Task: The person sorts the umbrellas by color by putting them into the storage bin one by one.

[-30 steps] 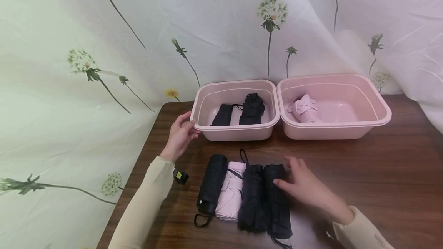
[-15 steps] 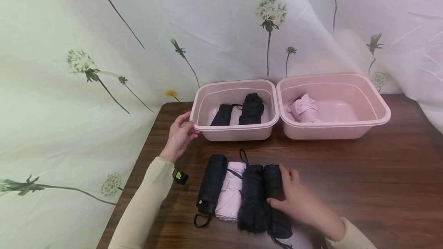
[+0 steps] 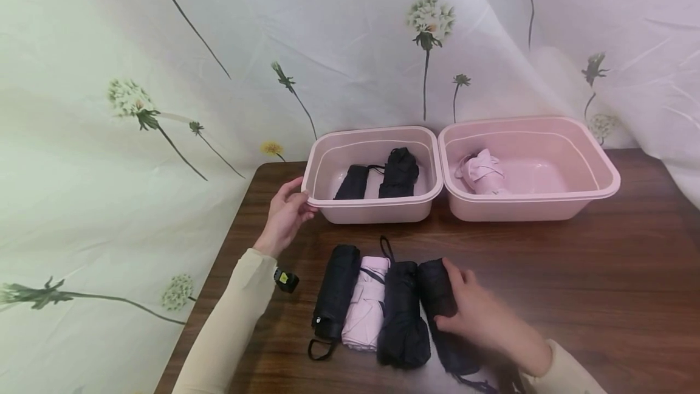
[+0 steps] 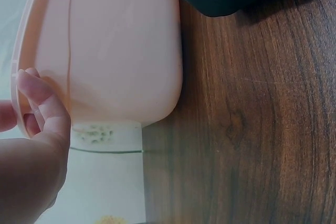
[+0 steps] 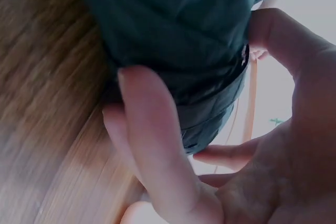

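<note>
My left hand [image 3: 284, 214] pinches the near left corner of a pink plastic basin [image 3: 377, 203]; the left wrist view shows thumb and fingers on either side of its rim [image 4: 17, 77]. Two black folded umbrellas [image 3: 399, 174] lie inside that basin. My right hand [image 3: 478, 309] grips the rightmost black folded umbrella [image 3: 437, 287] of a row on the table, its fingers wrapped round the fabric [image 5: 173, 35] in the right wrist view. To its left lie another black umbrella [image 3: 401, 315], a pale pink one [image 3: 365, 306] and a black one [image 3: 337, 290] with a wrist loop.
A second pink basin [image 3: 530, 207] stands against the first on the right, holding a pale pink folded umbrella [image 3: 482, 172]. Behind both hangs a dandelion-print cloth [image 3: 350, 47]. The dark wooden table [image 3: 629, 284] extends to the right.
My right hand has come in over the rightmost black umbrella and gripped it. The umbrella's lower end has swung right, away from its neighbour. The left hand stays on the basin.
</note>
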